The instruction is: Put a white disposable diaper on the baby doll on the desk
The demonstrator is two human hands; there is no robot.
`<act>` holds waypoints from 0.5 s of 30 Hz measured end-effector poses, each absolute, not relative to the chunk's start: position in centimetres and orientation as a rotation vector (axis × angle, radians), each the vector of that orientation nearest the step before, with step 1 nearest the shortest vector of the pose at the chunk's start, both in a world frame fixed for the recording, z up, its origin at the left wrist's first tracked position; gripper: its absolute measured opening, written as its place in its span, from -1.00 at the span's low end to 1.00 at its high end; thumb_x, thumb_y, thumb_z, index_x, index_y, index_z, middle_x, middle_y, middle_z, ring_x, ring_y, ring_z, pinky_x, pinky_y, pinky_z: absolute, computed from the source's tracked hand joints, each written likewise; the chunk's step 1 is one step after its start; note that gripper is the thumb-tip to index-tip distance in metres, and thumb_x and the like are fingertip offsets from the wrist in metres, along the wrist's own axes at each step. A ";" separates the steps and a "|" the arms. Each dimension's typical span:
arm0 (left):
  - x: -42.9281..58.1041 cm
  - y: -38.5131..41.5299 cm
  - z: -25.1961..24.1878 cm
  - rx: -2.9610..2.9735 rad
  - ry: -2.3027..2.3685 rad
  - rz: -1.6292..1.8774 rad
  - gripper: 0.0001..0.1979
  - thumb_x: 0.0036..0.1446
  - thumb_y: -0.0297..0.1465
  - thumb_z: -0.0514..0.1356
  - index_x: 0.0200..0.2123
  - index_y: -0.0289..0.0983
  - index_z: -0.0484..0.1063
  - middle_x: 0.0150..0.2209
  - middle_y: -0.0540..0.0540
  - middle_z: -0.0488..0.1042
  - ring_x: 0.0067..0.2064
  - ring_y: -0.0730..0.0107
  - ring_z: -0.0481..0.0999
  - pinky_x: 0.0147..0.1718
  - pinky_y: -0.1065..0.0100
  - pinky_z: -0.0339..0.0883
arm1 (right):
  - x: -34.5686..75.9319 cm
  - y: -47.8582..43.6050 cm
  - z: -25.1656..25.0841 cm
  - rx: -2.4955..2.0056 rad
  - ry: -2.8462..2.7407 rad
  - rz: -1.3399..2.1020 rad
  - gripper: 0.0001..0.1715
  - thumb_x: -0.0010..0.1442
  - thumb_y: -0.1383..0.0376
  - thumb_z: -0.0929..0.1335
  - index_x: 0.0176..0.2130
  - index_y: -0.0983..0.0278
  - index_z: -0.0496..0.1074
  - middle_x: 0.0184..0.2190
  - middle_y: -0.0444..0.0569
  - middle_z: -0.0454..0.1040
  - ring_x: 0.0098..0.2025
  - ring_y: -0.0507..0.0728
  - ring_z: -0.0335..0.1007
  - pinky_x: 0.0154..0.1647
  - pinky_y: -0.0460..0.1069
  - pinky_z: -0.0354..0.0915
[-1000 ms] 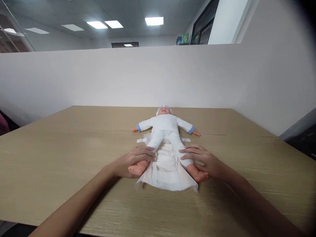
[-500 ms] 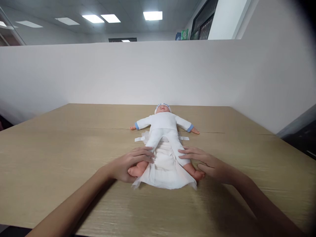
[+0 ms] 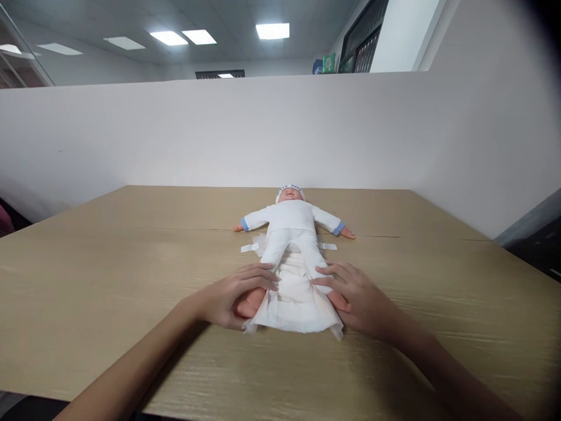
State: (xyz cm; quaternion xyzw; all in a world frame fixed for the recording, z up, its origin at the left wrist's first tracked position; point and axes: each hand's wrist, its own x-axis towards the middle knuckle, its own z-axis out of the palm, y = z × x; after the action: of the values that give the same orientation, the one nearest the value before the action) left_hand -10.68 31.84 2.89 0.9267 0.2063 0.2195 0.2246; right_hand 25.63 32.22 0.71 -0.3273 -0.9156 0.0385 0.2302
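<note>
A baby doll [image 3: 291,225] in a white suit and cap lies on its back on the wooden table [image 3: 109,275], head away from me. An opened white diaper [image 3: 294,304] is spread under its hips and legs. My left hand [image 3: 232,295] is wrapped round the doll's leg and foot on the left side. My right hand [image 3: 357,298] covers the leg and foot on the right side, fingers curved over it. Both hands press in toward the diaper's near edge.
A white partition wall [image 3: 219,134] stands along the table's far edge and continues down the right side. Bare tabletop stretches to the left and right of the doll. The near table edge runs just below my forearms.
Both hands have drawn inward with the doll's legs. The diaper's near edge has narrowed and bunched. My right hand now hides the right foot.
</note>
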 end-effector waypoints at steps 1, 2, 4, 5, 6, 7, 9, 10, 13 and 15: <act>-10.6 31.8 2.9 2.562 0.579 0.596 -0.25 0.10 -0.15 0.44 0.31 -0.14 0.31 0.28 -0.30 0.43 0.34 -0.14 0.38 0.38 -0.15 0.17 | 25.3 32.1 0.7 -0.924 -2.502 0.091 -0.43 0.22 0.41 0.39 0.18 0.05 0.50 0.20 0.08 0.49 0.28 0.39 0.34 0.23 0.33 0.34; -10.6 31.7 3.0 2.568 0.595 0.587 -0.25 0.09 -0.14 0.45 0.30 -0.14 0.32 0.28 -0.29 0.43 0.34 -0.13 0.37 0.39 -0.14 0.16 | 24.9 32.0 0.6 -0.947 -2.488 0.083 -0.45 0.22 0.44 0.38 0.14 0.06 0.52 0.18 0.08 0.50 0.26 0.38 0.35 0.21 0.33 0.35; -10.4 31.7 3.0 2.571 0.635 0.581 -0.30 0.10 -0.15 0.44 0.27 -0.13 0.35 0.26 -0.27 0.44 0.33 -0.09 0.37 0.37 -0.10 0.18 | 24.4 31.7 0.6 -0.980 -2.471 0.080 -0.48 0.19 0.49 0.36 0.07 0.08 0.54 0.15 0.08 0.51 0.23 0.39 0.35 0.19 0.34 0.35; -10.2 31.7 3.0 2.569 0.655 0.584 -0.36 0.12 -0.15 0.44 0.23 -0.13 0.38 0.24 -0.26 0.45 0.33 -0.08 0.37 0.35 -0.08 0.20 | 24.2 31.6 0.6 -0.989 -2.463 0.079 -0.49 0.18 0.51 0.36 0.04 0.09 0.55 0.14 0.08 0.51 0.23 0.39 0.34 0.19 0.35 0.34; -10.1 31.6 3.0 2.563 0.674 0.588 -0.42 0.14 -0.15 0.43 0.18 -0.14 0.42 0.22 -0.25 0.47 0.32 -0.07 0.37 0.33 -0.06 0.21 | 24.0 31.6 0.6 -0.994 -2.455 0.080 -0.51 0.17 0.53 0.35 0.00 0.09 0.55 0.12 0.08 0.50 0.22 0.38 0.34 0.18 0.35 0.34; -9.8 31.6 2.9 2.554 0.693 0.600 -0.50 0.15 -0.16 0.42 0.12 -0.14 0.47 0.20 -0.23 0.49 0.31 -0.07 0.36 0.32 -0.05 0.21 | 23.9 31.6 0.6 -0.995 -2.444 0.084 -0.52 0.17 0.55 0.34 -0.04 0.10 0.55 0.11 0.08 0.50 0.21 0.38 0.33 0.18 0.35 0.33; -9.4 31.6 2.9 2.526 0.740 0.627 -0.67 0.20 -0.18 0.38 -0.03 -0.16 0.53 0.16 -0.21 0.51 0.28 -0.06 0.37 0.30 -0.05 0.21 | 23.7 31.6 0.5 -0.986 -2.406 0.110 -0.54 0.16 0.58 0.32 -0.10 0.12 0.54 0.09 0.07 0.50 0.19 0.35 0.34 0.16 0.32 0.34; -9.1 31.6 2.9 2.505 0.769 0.645 -0.74 0.23 -0.20 0.35 -0.08 -0.17 0.54 0.16 -0.20 0.51 0.26 -0.04 0.39 0.28 -0.04 0.21 | 23.7 31.6 0.5 -0.977 -2.384 0.134 -0.55 0.16 0.58 0.31 -0.12 0.13 0.53 0.08 0.07 0.50 0.17 0.34 0.34 0.16 0.30 0.35; -8.6 31.8 3.0 2.418 0.828 0.762 -0.80 0.34 -0.23 0.24 -0.09 -0.21 0.53 0.21 -0.22 0.45 0.23 0.03 0.41 0.26 0.02 0.26 | 23.4 31.8 0.8 -0.964 -2.299 0.241 -0.63 0.21 0.54 0.30 -0.10 0.16 0.49 0.02 0.08 0.54 0.09 0.32 0.39 0.10 0.26 0.38; -8.3 32.1 3.0 2.329 0.843 0.868 -0.74 0.39 -0.21 0.19 -0.01 -0.23 0.51 0.25 -0.26 0.40 0.27 0.03 0.39 0.29 0.04 0.26 | 23.2 32.0 0.9 -1.022 -2.207 0.300 -0.79 0.32 0.43 0.28 -0.15 0.19 0.46 -0.11 0.07 0.56 -0.03 0.31 0.43 -0.01 0.22 0.40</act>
State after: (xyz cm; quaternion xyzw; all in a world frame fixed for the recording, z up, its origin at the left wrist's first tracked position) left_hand -8.32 32.15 3.02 0.8580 0.3104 0.3197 0.2557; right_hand 23.22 31.98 0.94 -0.3924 -0.8474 0.1151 0.3386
